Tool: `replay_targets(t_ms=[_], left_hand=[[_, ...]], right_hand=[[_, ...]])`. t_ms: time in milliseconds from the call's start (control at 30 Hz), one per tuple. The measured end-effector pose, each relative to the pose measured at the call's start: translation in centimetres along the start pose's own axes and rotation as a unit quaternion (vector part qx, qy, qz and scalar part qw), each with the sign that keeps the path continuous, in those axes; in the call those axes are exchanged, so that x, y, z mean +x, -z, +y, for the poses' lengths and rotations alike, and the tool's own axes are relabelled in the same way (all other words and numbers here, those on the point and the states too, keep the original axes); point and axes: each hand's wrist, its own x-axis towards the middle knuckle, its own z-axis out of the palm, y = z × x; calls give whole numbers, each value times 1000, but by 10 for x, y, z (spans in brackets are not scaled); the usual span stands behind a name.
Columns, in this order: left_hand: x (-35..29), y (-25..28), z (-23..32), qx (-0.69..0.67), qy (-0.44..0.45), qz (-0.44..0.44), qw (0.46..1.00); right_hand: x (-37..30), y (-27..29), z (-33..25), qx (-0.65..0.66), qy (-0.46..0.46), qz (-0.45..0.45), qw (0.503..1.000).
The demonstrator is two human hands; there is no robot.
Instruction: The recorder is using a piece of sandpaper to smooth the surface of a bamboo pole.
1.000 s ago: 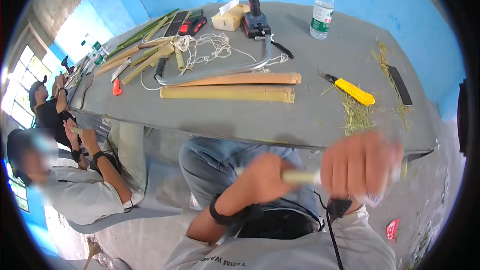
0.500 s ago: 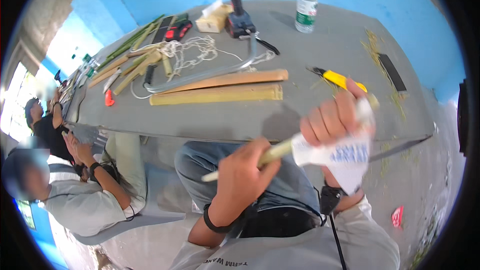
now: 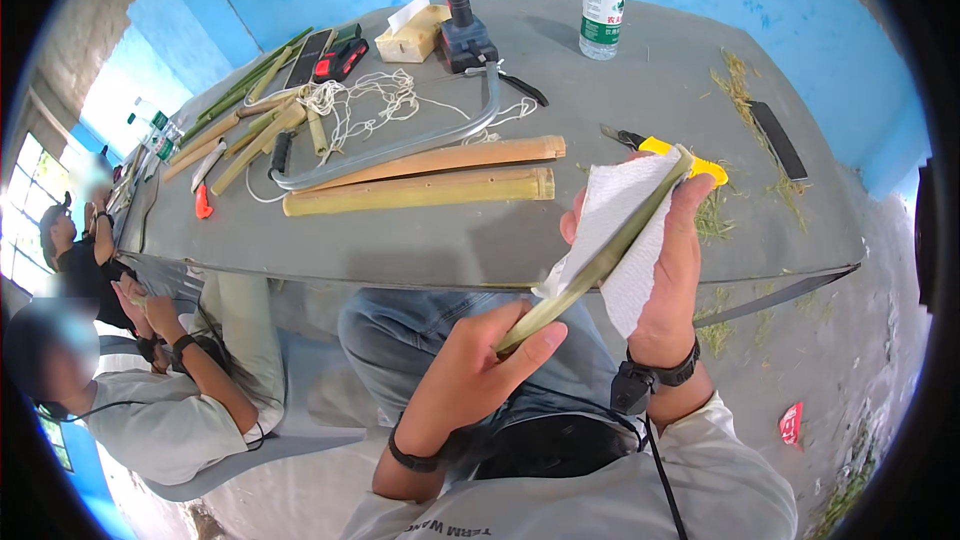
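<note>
A thin green bamboo strip [image 3: 600, 258] slants across my lap, in front of the grey table [image 3: 420, 240]. My left hand [image 3: 480, 365] grips its lower end. My right hand [image 3: 665, 270] is closed around its upper part through a white paper towel [image 3: 615, 202] wrapped over the strip. Both wrists wear black bands.
On the table lie two split bamboo halves [image 3: 420, 190], a hacksaw [image 3: 400, 145], white string [image 3: 370, 100], a red cordless drill [image 3: 460, 10], a water bottle [image 3: 603, 0], a yellow utility knife [image 3: 665, 150], a black file [image 3: 778, 140] and bamboo sticks [image 3: 240, 125]. Two people [image 3: 150, 380] sit at the left.
The strip has tilted from level to steeply slanted. My right hand with the paper towel has risen to the strip's upper end. My left hand holds the lower end.
</note>
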Motion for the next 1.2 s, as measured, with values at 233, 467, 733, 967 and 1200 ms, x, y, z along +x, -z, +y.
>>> replay_targets(t_ms=[233, 467, 733, 967, 1200], left_hand=[[-9, 7, 9, -72, 75, -35, 994], [-10, 10, 7, -75, 36, -27, 996], [-8, 0, 8, -50, 18, -38, 998], [-6, -6, 6, 33, -4, -2, 999], [-5, -10, 6, 153, -5, 56, 987]], right_hand=[[-2, 26, -8, 254, -97, -91, 958], [-1, 25, -4, 326, -62, -114, 936], [-3, 15, -1, 1, 9, -117, 993], [1, 6, -4, 19, -12, -56, 998], [16, -6, -14, 110, -52, 37, 992]])
